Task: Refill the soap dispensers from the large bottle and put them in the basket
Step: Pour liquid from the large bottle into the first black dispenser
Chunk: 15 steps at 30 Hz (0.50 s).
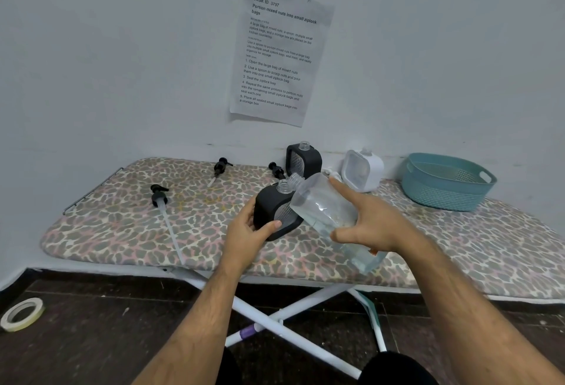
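A person tips a large clear bottle (328,213) toward the open neck of a black soap dispenser (276,212) on a leopard-print ironing board (122,232). The right hand (371,225) wraps the bottle's body, thumb beneath and forefinger stretched along its top; the left hand (249,232) grips the dispenser's near left corner, thumb across its front. The two mouths sit just beside each other, and whether liquid is running cannot be told.

The job looks to be in its early or middle stage. A second black dispenser (304,160) stands uncapped at the far edge, next to a white dispenser (362,170) to its right; how full any of them is cannot be judged. Three black pump heads lie loose on the board: one with a long tube near the left (160,196), one farther back (220,167) and one beside the far black dispenser (276,170). The teal basket (448,183) at the far right holds no dispenser that can be seen, so capping and loading appear still to come.

A printed sheet (279,54) taped to the wall reads "TASK ID 3797, Portion mixed nuts into small ziplock bags", with five numbered steps about a spoon, bags and a storage box. No brand shows on the bottles. A roll of tape (21,314) lies on the dark floor at near left.
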Motion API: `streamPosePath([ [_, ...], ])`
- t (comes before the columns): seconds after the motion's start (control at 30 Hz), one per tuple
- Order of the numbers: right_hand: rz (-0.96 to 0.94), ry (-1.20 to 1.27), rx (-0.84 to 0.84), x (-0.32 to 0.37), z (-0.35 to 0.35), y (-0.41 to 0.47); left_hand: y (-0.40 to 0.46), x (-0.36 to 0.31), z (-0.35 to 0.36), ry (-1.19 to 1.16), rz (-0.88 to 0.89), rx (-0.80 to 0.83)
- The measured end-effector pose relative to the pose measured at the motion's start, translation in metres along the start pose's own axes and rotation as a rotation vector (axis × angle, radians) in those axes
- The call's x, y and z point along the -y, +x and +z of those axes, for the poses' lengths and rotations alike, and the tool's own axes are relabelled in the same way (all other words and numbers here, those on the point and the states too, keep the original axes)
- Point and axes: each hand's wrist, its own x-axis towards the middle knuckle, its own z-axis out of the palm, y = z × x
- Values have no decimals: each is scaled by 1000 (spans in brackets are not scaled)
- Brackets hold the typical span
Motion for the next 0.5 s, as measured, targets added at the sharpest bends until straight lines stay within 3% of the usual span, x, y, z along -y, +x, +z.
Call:
streamPosePath([
  [0.5,0,-122,36,13,-15,-1,3,6,-1,-18,-17,3],
])
